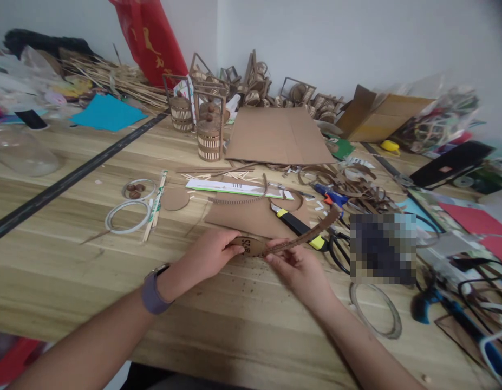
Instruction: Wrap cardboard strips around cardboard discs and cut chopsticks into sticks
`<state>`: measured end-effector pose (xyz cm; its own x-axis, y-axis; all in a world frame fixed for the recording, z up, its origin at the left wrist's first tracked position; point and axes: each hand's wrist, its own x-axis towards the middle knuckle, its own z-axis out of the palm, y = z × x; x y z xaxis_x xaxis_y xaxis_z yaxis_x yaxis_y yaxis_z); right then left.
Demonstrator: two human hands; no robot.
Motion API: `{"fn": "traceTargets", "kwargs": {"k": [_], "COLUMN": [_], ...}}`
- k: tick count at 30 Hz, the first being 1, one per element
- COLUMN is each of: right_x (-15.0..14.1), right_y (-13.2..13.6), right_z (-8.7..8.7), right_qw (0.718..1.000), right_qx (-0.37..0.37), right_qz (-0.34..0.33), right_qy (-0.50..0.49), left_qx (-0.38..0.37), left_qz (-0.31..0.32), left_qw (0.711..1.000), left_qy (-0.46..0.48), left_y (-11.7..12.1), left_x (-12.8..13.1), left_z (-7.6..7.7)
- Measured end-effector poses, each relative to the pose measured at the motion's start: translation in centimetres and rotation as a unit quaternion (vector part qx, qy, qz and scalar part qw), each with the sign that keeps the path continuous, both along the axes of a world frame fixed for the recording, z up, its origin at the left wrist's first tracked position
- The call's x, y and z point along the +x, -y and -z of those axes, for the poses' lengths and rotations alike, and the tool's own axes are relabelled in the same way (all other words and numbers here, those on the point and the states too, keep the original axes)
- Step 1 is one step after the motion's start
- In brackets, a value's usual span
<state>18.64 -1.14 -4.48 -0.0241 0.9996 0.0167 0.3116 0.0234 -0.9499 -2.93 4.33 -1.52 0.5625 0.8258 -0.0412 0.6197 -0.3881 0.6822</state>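
Note:
My left hand (212, 252) is closed on the left edge of a cardboard disc (253, 246) with dark printed letters, held tilted just above the table. With thumb and fingers, my right hand (293, 265) pinches a brown corrugated cardboard strip (311, 233) against the disc's right edge. The strip's loose end curves up and to the right. Behind my hands lies a flat cardboard sheet (251, 219), with a yellow and black utility knife (299, 227) across its right side. Small dark crumbs dot the wood below the disc.
Black-handled scissors (339, 252) and a blue glue gun (330, 195) lie at the right among cardboard strips. Tape rings (129, 216) sit at the left. Behind stand small slatted buckets (209, 141), a large cardboard sheet (279, 135) and a cardboard box (380, 116).

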Motion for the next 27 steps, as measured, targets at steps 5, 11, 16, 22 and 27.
{"fn": "traceTargets", "kwargs": {"k": [5, 11, 16, 22, 27], "right_x": [-0.1, -0.1, 0.0, -0.4, -0.5], "right_y": [-0.2, -0.4, -0.5, -0.3, 0.2], "right_z": [0.0, -0.4, -0.1, -0.1, -0.5], "right_qw": [1.0, 0.998, 0.999, 0.999, 0.995], "right_qx": [0.011, 0.028, 0.029, 0.008, -0.013], "right_qz": [-0.008, -0.017, -0.016, -0.044, -0.07], "right_qy": [0.017, 0.05, 0.042, -0.026, -0.073], "left_qx": [0.004, 0.014, 0.031, -0.005, -0.092], "left_qz": [-0.004, -0.001, -0.006, -0.014, -0.012], "left_qw": [1.0, 1.0, 0.999, 0.999, 0.991], "left_qy": [-0.01, -0.018, -0.016, 0.033, 0.092], "left_y": [0.0, 0.2, 0.0, 0.0, 0.1], "left_x": [0.1, 0.3, 0.5, 0.4, 0.1], "left_z": [0.1, 0.1, -0.3, -1.2, -2.3]}}
